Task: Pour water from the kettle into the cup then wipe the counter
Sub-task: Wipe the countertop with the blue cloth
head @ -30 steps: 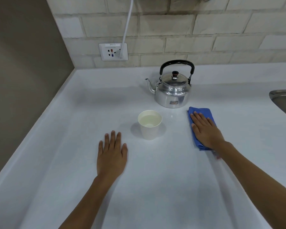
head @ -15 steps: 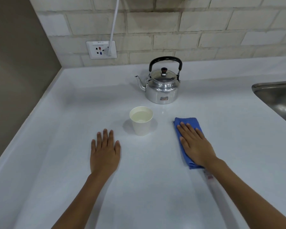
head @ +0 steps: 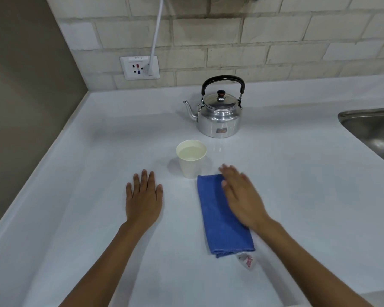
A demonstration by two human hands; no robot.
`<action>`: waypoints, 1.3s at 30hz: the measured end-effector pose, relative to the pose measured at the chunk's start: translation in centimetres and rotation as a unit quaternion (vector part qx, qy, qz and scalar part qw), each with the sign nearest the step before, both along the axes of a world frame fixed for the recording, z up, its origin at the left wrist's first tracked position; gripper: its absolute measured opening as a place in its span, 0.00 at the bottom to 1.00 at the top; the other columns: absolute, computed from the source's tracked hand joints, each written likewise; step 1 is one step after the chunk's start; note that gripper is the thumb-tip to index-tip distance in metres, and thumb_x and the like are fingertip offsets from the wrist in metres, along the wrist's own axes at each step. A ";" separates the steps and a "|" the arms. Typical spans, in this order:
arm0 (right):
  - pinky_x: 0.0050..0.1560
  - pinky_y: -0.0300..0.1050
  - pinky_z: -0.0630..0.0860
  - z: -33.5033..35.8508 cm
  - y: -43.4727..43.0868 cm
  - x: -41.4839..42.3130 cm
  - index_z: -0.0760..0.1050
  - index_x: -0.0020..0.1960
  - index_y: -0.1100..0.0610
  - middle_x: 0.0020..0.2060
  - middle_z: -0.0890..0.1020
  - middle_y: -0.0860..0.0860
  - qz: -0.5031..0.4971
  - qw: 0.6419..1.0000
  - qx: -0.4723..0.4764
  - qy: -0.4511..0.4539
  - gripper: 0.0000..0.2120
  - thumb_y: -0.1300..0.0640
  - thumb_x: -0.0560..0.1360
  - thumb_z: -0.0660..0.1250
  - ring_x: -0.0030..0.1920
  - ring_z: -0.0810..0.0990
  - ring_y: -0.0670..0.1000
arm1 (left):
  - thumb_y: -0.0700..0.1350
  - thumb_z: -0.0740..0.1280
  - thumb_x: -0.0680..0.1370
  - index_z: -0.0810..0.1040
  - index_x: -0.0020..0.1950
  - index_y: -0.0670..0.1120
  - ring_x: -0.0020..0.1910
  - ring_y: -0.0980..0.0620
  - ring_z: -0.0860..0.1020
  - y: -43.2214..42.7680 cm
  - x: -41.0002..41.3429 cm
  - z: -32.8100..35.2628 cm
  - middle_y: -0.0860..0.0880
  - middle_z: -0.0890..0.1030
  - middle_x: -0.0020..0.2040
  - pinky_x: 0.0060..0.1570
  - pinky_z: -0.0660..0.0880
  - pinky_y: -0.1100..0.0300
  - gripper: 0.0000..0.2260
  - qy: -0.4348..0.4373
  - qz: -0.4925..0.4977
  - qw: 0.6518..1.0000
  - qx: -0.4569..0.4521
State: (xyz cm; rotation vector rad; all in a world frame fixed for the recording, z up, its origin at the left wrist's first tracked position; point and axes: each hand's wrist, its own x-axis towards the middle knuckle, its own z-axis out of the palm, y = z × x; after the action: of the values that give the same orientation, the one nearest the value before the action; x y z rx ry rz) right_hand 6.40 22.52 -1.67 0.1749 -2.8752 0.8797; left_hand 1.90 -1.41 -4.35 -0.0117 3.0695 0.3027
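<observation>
Right hand lies flat, fingers spread, on blue cloth beside filled cup. Left hand flat on counter, gripping nothing (kettle upright behind).

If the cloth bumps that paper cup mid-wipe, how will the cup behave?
The cup looks like thin paper, narrower at its base, so probably tippy. It is nearly full of water, which adds weight but would spill easily. The blue cloth edge lies very close, so a light nudge could slide it on the smooth counter.

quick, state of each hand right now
left hand: open, flat on the counter, holding nothing
right hand: open, blurred, over the blue cloth, not gripping it
</observation>
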 end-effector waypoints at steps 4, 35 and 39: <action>0.74 0.46 0.49 0.4 4.5 -3.9 0.57 0.73 0.58 0.74 0.61 0.53 -0.084 0.996 0.034 -0.017 0.21 0.57 0.81 0.47 0.75 0.54 0.51 | 0.50 0.45 0.81 0.49 0.75 0.44 0.76 0.48 0.45 2.5 2.4 2.1 0.47 0.51 0.77 0.71 0.34 0.49 0.23 0.072 -0.009 0.997 0.029; 0.76 0.45 0.45 -3.4 4.6 -8.1 0.48 0.75 0.52 0.76 0.52 0.47 -0.015 0.987 0.155 -0.032 0.22 0.53 0.81 0.42 0.76 0.47 0.47 | 0.51 0.43 0.82 0.41 0.75 0.48 0.76 0.48 0.41 2.7 2.2 0.5 0.52 0.43 0.77 0.72 0.39 0.47 0.23 0.014 -0.019 1.000 -0.003; 0.75 0.45 0.45 -3.5 4.8 -8.1 0.48 0.75 0.52 0.76 0.53 0.48 -0.011 0.986 0.162 -0.024 0.22 0.53 0.81 0.43 0.76 0.48 0.48 | 0.52 0.39 0.80 0.52 0.75 0.45 0.75 0.44 0.54 5.5 5.2 0.9 0.50 0.55 0.76 0.72 0.50 0.46 0.25 0.056 -0.093 0.994 -0.019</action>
State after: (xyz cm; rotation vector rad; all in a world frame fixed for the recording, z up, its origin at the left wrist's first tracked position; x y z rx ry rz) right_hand -1.70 27.28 -5.17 0.1558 -3.0406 0.4101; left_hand 7.10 4.07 -3.41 0.2984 3.1541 0.2424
